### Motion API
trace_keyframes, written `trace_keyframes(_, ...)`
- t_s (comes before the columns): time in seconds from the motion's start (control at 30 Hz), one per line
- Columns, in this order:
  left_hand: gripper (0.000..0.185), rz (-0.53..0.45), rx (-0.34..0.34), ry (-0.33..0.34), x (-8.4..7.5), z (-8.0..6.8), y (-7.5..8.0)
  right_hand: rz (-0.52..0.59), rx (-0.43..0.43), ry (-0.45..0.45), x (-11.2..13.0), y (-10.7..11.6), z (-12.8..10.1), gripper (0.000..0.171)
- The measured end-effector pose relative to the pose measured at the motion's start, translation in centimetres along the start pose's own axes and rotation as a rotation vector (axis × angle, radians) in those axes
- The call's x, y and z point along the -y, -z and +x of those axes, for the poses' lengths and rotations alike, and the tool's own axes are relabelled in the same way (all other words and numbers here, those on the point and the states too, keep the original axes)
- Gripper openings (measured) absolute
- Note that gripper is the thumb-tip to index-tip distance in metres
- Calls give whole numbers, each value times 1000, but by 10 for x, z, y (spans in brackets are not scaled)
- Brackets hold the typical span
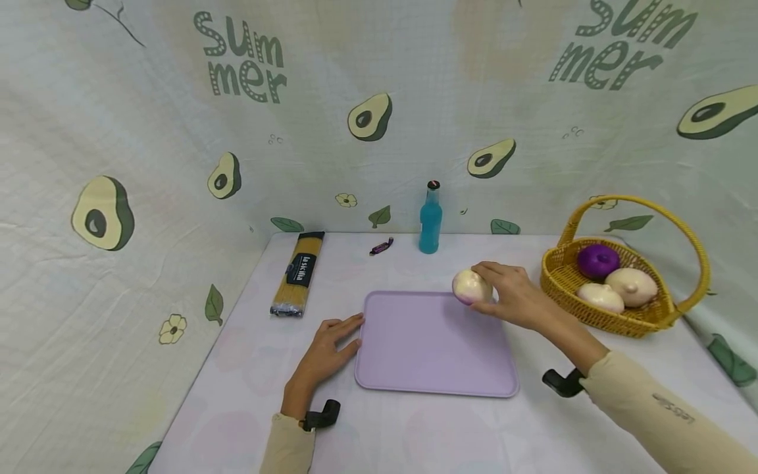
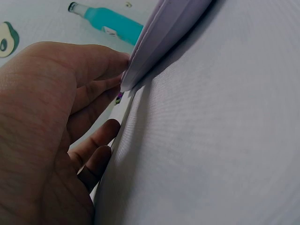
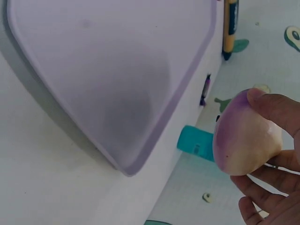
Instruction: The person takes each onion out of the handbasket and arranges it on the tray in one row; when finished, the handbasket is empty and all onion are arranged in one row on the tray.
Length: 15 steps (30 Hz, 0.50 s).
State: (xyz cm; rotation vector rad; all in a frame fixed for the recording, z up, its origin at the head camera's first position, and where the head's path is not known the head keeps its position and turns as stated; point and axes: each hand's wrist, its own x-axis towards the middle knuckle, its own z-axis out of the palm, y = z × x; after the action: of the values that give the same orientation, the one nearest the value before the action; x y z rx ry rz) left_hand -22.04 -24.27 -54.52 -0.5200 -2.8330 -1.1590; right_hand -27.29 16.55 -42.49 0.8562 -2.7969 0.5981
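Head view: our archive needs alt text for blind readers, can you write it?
A person's right hand holds a pale, purple-tinged onion over the far right corner of a lilac tray, while the left hand rests flat against the tray's left edge. A yellow basket stands to the right.

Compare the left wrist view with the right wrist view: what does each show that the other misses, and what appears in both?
Only the left wrist view shows the left hand, its fingers against the tray's edge. Only the right wrist view shows the right hand gripping the white and purple onion, plus the spaghetti pack. Both show the lilac tray and the blue bottle.
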Motion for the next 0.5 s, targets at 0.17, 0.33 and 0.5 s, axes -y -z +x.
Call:
trace_keyframes(0.17,49,4,4,6,1,0,1,26,-3,15,5,-5,4,69)
trace_keyframes(0.33,49,7,9,13,1,0,2,36,-3,28,9,-11,7,70)
trace_keyframes(0.5,49,6,10,11,2,0,0,36,-5,39,12,-15,10,71)
